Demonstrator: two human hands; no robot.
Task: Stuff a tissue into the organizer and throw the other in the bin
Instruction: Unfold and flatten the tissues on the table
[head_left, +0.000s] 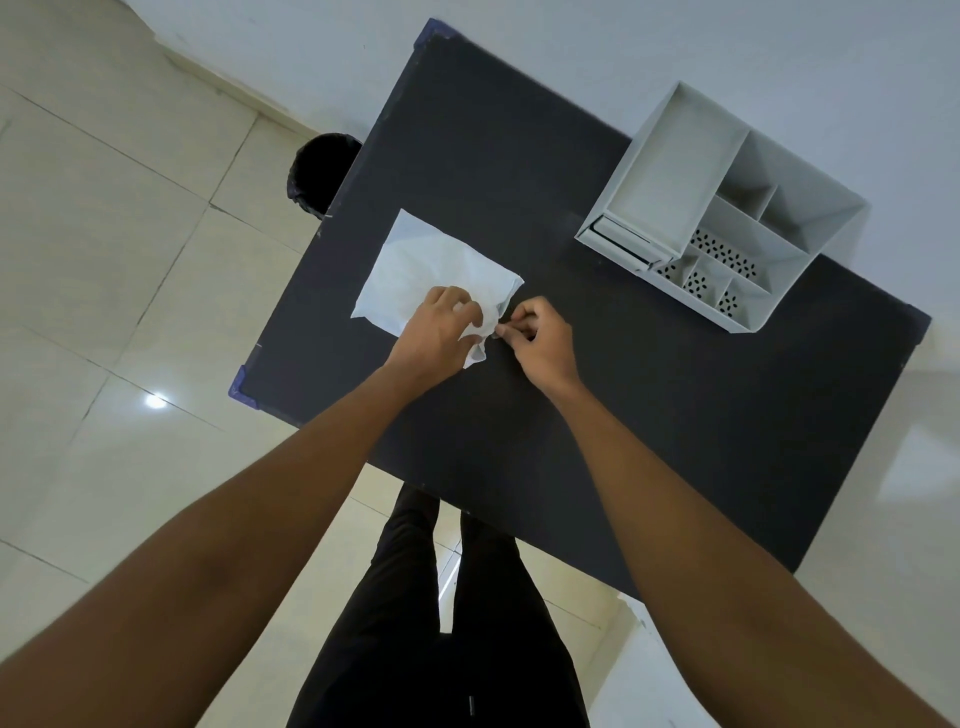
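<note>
A white tissue (415, 265) lies spread on the black table (623, 415), left of centre. Its near right corner is bunched up. My left hand (436, 332) rests on that bunched part with fingers curled into it. My right hand (540, 343) pinches the tissue's crumpled edge between thumb and fingers, just right of the left hand. Whether this is one tissue or two layered ones, I cannot tell. The white desk organizer (779, 208) with several compartments stands at the table's far right. A black bin (322, 171) sits on the floor beyond the table's left edge, partly hidden by the table.
Pale tiled floor (104, 260) surrounds the table on the left and near side. A white wall runs behind the table and organizer. My legs in black trousers (441, 623) stand at the table's near edge.
</note>
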